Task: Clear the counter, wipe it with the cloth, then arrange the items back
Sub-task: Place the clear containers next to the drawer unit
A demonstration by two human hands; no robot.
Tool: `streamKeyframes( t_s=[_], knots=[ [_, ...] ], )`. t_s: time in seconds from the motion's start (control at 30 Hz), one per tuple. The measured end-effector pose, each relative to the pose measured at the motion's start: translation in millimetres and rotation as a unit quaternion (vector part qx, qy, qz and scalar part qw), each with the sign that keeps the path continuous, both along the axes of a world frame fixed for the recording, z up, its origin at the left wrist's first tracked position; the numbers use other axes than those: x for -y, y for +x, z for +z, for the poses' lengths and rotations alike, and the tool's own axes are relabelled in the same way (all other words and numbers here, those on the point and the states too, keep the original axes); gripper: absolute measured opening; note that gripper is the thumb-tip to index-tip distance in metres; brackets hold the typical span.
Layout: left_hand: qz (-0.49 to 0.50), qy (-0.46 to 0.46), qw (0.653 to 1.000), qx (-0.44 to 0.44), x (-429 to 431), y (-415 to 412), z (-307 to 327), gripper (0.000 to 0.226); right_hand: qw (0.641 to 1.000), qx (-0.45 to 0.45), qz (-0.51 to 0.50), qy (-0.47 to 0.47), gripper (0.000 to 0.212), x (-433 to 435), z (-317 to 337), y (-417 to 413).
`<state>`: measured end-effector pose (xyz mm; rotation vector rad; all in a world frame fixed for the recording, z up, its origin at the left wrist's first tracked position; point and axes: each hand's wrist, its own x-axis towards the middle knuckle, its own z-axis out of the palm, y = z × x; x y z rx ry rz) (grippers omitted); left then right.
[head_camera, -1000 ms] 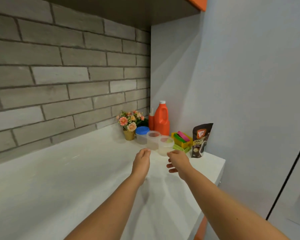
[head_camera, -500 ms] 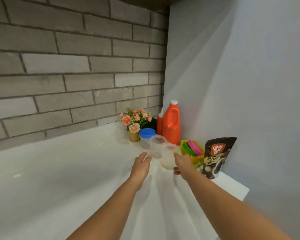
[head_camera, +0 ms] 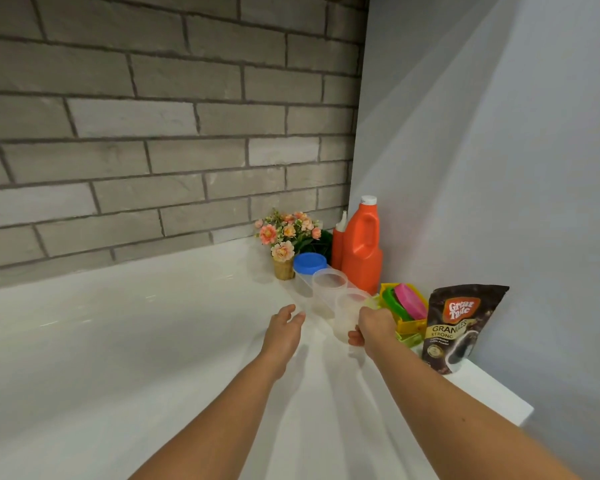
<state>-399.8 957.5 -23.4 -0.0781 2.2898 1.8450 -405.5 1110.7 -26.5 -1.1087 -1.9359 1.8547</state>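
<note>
Several items crowd the far right corner of the white counter (head_camera: 125, 341). My right hand (head_camera: 373, 327) grips the nearer clear plastic cup (head_camera: 345, 315). A second clear cup (head_camera: 328, 291) stands just behind it, and my left hand (head_camera: 284, 327) hovers open a little to its left, touching nothing. Behind the cups are a jar with a blue lid (head_camera: 309, 263), a small pot of pink flowers (head_camera: 284, 237), an orange jug (head_camera: 362, 245) and a slim orange bottle (head_camera: 338, 240). No cloth is in view.
A yellow-green basket (head_camera: 407, 323) holding pink and green pieces sits right of the cups. A dark coffee pouch (head_camera: 459, 323) stands by the counter's right end. A grey brick wall (head_camera: 153, 133) runs behind and a plain wall (head_camera: 499, 168) closes the right side.
Both hands reached forward toward the cups. My right hand closed round the nearer clear cup; the left came up beside the other cup. The camera moved closer to the corner.
</note>
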Motion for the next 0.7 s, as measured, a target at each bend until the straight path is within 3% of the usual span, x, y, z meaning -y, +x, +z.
streamKeyframes(
  t_s=[0.37, 0.7],
  knots=[
    [0.011, 0.013, 1.000, 0.005, 15, 11, 5, 0.040, 1.000, -0.010, -0.019, 0.018, 0.025, 12, 7, 29],
    [0.076, 0.042, 0.996, 0.006, 112, 38, 25, 0.036, 0.995, -0.041, 0.089, 0.011, 0.026, 104, 36, 69]
  ],
)
